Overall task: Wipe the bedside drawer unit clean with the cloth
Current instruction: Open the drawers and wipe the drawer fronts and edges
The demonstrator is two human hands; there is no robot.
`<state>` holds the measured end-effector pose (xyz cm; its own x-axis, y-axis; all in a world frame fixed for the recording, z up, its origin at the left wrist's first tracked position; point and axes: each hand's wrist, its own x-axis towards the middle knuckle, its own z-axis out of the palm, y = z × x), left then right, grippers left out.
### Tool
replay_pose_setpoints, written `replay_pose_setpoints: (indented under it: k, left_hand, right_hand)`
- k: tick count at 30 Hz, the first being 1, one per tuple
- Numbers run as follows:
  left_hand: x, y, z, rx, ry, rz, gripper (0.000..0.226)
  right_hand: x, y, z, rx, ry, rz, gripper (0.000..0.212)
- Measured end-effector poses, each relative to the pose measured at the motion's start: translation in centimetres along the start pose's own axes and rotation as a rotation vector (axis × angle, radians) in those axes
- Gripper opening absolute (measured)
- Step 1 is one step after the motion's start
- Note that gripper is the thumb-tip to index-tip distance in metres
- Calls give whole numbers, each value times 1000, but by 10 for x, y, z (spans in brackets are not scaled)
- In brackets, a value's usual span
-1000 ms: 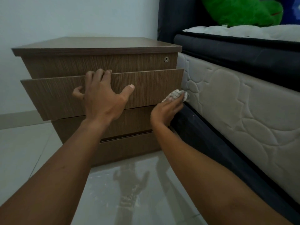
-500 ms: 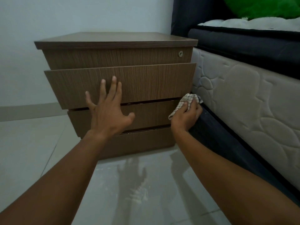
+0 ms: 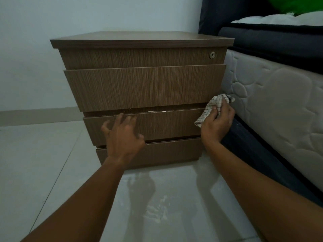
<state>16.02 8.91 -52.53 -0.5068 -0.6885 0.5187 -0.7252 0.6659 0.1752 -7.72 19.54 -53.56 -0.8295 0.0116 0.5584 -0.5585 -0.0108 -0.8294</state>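
Note:
A brown wood-grain bedside drawer unit point(image 3: 143, 84) stands on the floor against the bed, with several drawer fronts and a small round lock point(image 3: 212, 55) at its top right. My left hand point(image 3: 122, 137) hovers with fingers spread and bent in front of the third drawer front, holding nothing. My right hand point(image 3: 217, 124) grips a white checked cloth point(image 3: 212, 107) at the right edge of that same drawer front, close to the mattress.
A quilted white mattress side point(image 3: 272, 109) on a dark bed base point(image 3: 253, 154) presses against the unit's right side. A glossy tiled floor point(image 3: 43, 163) spreads in front and to the left. A pale wall point(image 3: 87, 14) rises behind. Something green point(image 3: 295, 4) lies on the bed.
My left hand has slid down from the second drawer front to the third. My right hand with the cloth has dropped slightly along the unit's right edge. The view has pulled back.

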Motion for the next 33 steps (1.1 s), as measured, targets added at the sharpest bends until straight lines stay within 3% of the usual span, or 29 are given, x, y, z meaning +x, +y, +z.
replay_pose_setpoints:
  k: [5,14,26,33]
  left_hand:
    - [3,-7,4,-114,60,-12,71]
    - [6,-4,-1,-160,-4,12,87]
    - [14,11,-16,-62,-100,-15,105]
    - [12,13,-33,-39,-131,-25,99]
  right_hand:
    - [-4,10,3,-36,-69,-28,38]
    - [-6,4,2,-38,-135,-11,38]
    - [12,-4,-18,-89,-168,-14,38]
    - [15,-4,-15,-384,-323,-147,40]
